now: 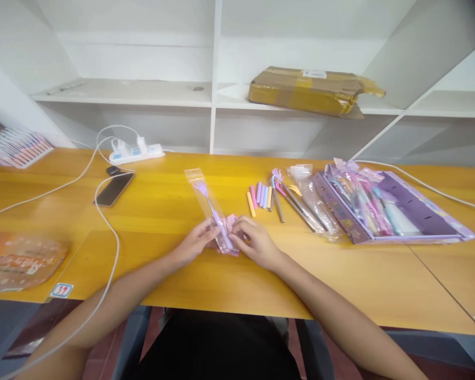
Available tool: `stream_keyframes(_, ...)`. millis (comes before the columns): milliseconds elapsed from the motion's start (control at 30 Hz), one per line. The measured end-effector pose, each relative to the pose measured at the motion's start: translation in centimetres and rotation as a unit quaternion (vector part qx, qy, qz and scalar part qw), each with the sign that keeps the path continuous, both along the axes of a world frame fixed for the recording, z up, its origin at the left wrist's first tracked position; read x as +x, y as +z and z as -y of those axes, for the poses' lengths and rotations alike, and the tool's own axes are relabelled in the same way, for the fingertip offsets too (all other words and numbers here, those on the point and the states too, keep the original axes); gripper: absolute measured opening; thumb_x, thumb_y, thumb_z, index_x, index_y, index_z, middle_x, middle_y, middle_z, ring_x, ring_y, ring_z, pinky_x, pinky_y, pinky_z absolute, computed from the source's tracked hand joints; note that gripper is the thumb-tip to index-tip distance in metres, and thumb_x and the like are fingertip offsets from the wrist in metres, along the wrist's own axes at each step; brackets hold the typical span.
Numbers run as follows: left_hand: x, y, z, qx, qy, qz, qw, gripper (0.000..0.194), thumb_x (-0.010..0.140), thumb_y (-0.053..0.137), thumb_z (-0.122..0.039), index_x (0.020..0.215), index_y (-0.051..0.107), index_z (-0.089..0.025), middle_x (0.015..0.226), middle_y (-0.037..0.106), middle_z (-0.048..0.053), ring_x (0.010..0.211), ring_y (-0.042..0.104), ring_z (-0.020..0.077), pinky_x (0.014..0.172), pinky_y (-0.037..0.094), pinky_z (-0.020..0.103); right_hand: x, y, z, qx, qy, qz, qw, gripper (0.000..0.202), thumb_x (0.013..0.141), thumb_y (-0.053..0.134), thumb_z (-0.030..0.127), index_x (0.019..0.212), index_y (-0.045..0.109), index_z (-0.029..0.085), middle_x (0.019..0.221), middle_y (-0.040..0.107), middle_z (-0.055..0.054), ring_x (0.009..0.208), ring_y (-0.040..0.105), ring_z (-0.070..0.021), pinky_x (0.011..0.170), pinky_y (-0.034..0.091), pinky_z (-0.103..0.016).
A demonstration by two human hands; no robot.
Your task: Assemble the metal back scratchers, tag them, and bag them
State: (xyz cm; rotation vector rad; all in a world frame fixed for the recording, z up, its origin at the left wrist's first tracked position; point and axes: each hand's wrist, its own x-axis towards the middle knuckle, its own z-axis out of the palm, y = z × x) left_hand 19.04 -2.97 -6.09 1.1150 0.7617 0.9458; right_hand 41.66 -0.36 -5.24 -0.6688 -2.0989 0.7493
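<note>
A purple back scratcher [218, 217], with a hand-shaped head and metal shaft, lies inside a clear plastic sleeve [193, 178] in front of me. My left hand [200, 238] is closed on the sleeve's left side, thumb across the purple handle. From the right, my right hand [255, 240] pinches the sleeve's lower edge beside a pink card [231, 220], partly hidden by the fingers. To the right are several coloured handle grips [260, 195] in a row. Beyond them lie loose back scratcher rods [296, 203] with purple, pink and yellow heads.
A purple box [427, 203] with several bagged back scratchers [374, 203] stands at right, clear bags [320, 206] beside it. On the left are a phone [114, 189], power strip [136, 153], white cable [113, 232] and orange packet [24, 264]. A taped carton [304, 91] sits on the shelf.
</note>
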Motion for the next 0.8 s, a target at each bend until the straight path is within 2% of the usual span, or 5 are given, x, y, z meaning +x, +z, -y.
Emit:
stream_keyframes(200, 0.18, -0.51, -0.02, 0.038, -0.011, -0.024, 0.999, 0.063, 0.081, 0.088, -0.034, 0.136, 0.059, -0.020, 0.134, 0.069, 0.013, 0.121, 0.066, 0.0287, 0.103, 0.053, 0.041, -0.30, -0.60, 0.13, -0.011, -0.015, -0.005, 1.000, 0.017, 0.100, 0.067, 0.029, 0.087, 0.058, 0.022, 0.090, 0.057, -0.002, 0.070, 0.053, -0.0120, 0.063, 0.045, -0.026)
stream_keyframes(300, 0.12, -0.67, -0.16, 0.021, 0.003, -0.040, 0.999, 0.062, 0.083, 0.087, -0.036, 0.135, 0.059, -0.017, 0.124, 0.073, 0.013, 0.111, 0.070, 0.0274, 0.099, 0.055, 0.043, -0.20, -0.62, 0.26, -0.038, -0.036, 0.000, 0.999, 0.019, 0.100, 0.066, 0.034, 0.089, 0.057, 0.022, 0.088, 0.057, -0.002, 0.070, 0.053, -0.0123, 0.063, 0.045, -0.026)
stream_keyframes(433, -0.11, -0.39, -0.28, 0.023, 0.028, -0.067, 0.997, 0.053, 0.081, 0.087, -0.041, 0.123, 0.066, -0.016, 0.114, 0.076, 0.012, 0.106, 0.072, 0.0276, 0.096, 0.056, 0.043, -0.04, -0.65, 0.25, -0.170, -0.025, -0.001, 0.985, 0.028, 0.097, 0.069, 0.046, 0.100, 0.055, 0.022, 0.083, 0.059, 0.001, 0.066, 0.053, -0.0122, 0.060, 0.044, -0.026)
stream_keyframes(600, -0.13, -0.10, -0.32, 0.042, 0.004, -0.069, 0.997, 0.046, 0.082, 0.085, -0.044, 0.117, 0.071, -0.017, 0.114, 0.077, 0.012, 0.108, 0.072, 0.0281, 0.100, 0.054, 0.044, -0.27, -0.44, 0.39, -0.280, 0.033, 0.012, 0.959, 0.049, 0.098, 0.059, 0.064, 0.076, 0.057, 0.020, 0.068, 0.057, 0.001, 0.062, 0.051, -0.0126, 0.057, 0.042, -0.025)
stream_keyframes(800, -0.31, -0.29, -0.51, 0.056, 0.017, -0.088, 0.994, 0.040, 0.086, 0.081, -0.048, 0.107, 0.071, -0.016, 0.095, 0.076, 0.008, 0.085, 0.072, 0.0221, 0.082, 0.057, 0.036, -0.28, 0.23, 0.45, -0.330, 0.084, -0.019, 0.940, 0.053, 0.099, 0.055, 0.067, 0.075, 0.057, 0.020, 0.064, 0.056, 0.002, 0.058, 0.050, -0.0114, 0.055, 0.040, -0.025)
